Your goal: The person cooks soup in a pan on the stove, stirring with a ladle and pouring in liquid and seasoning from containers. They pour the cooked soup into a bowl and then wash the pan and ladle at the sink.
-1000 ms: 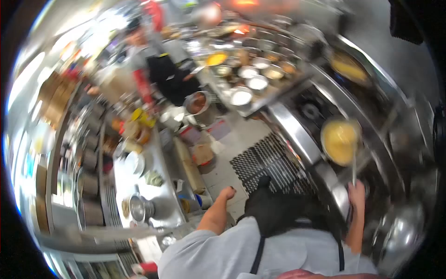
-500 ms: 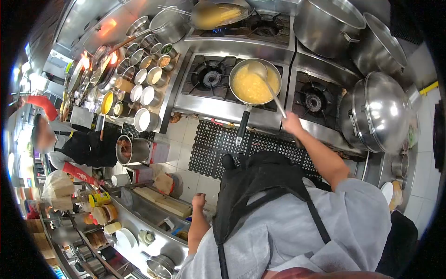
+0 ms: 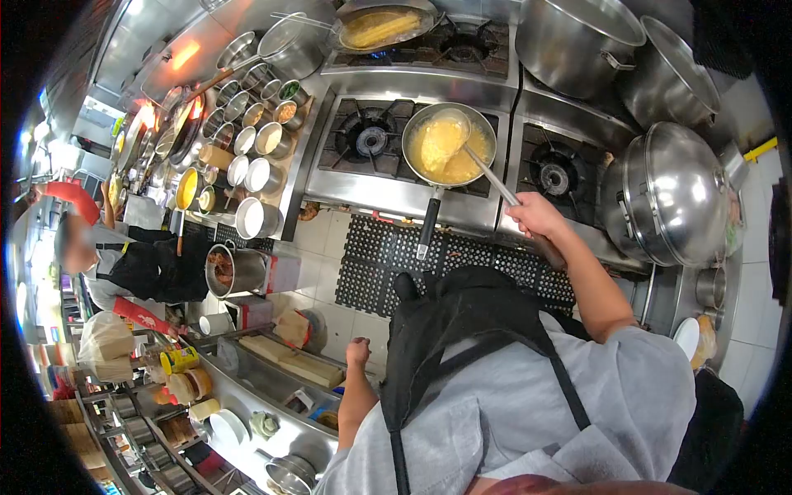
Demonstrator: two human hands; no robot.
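Observation:
My right hand [image 3: 538,219] is wrapped around the long metal handle of a ladle [image 3: 492,176]. The bowl of the ladle lies in a frying pan [image 3: 429,223], among yellow, soft egg-like food [image 3: 437,155]. That pan rests on the front stove, its black handle pointing toward me, and neither hand touches it. Down at my side, my left hand [image 3: 357,352] is closed with fingers curled, and nothing shows in it. It hangs near the edge of the steel counter [image 3: 239,450] on the left.
Bare burners [image 3: 371,140] flank the pan. Behind stand an oval pan [image 3: 388,29] over a blue flame and large pots [image 3: 582,49]. Several ingredient containers [image 3: 262,175] stand left, near a co-worker [image 3: 132,260] and a meat pot [image 3: 235,268]. A big steel dome [image 3: 676,198] is at right.
My right hand has moved right and slightly up with the ladle. The ladle's bowl shifted a little left in the pan, and the egg-like food is gathered on the left. My left hand stays low.

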